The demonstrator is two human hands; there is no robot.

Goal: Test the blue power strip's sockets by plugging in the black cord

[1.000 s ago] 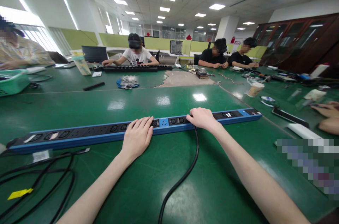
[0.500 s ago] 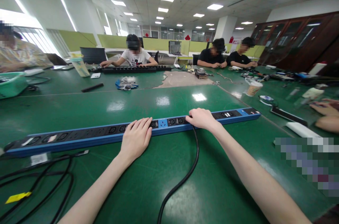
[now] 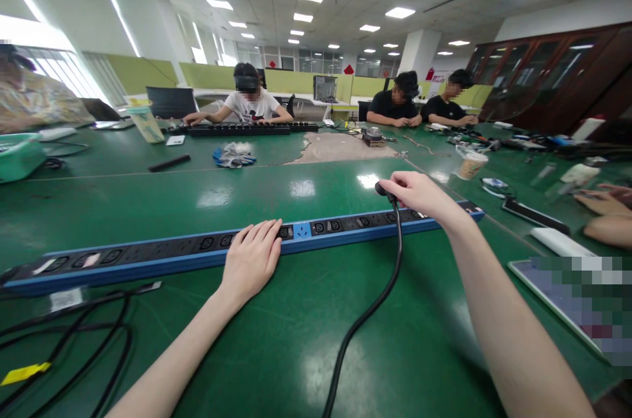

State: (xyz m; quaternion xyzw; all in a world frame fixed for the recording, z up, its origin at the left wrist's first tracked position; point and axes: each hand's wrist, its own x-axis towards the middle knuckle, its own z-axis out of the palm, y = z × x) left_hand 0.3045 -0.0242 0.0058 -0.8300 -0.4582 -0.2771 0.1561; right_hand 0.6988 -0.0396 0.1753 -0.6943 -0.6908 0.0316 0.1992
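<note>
A long blue and black power strip (image 3: 162, 251) lies across the table, slightly aslant, with a row of sockets along its top. My left hand (image 3: 253, 253) is draped over its middle, fingers together and curved across the strip, just left of a blue socket (image 3: 301, 230). Above the strip's right part, my right hand (image 3: 412, 194) pinches a black power plug (image 3: 380, 188), clear of the sockets. From the plug a thick black cable (image 3: 371, 309) hangs over the strip and curves down to the bottom edge of the view.
Black cables (image 3: 123, 332) with a yellow tag lie at lower left. Gloves (image 3: 234, 155), a black bar (image 3: 169, 163) and a cup (image 3: 147, 123) stand or lie farther back. At right are another cup (image 3: 473, 164), a tablet-like panel (image 3: 548, 299) and a co-worker's hands (image 3: 605, 207). Several people sit around.
My right hand has lifted the plug off the strip and carried it up and to the right, the cable trailing along. My left hand stays on the strip.
</note>
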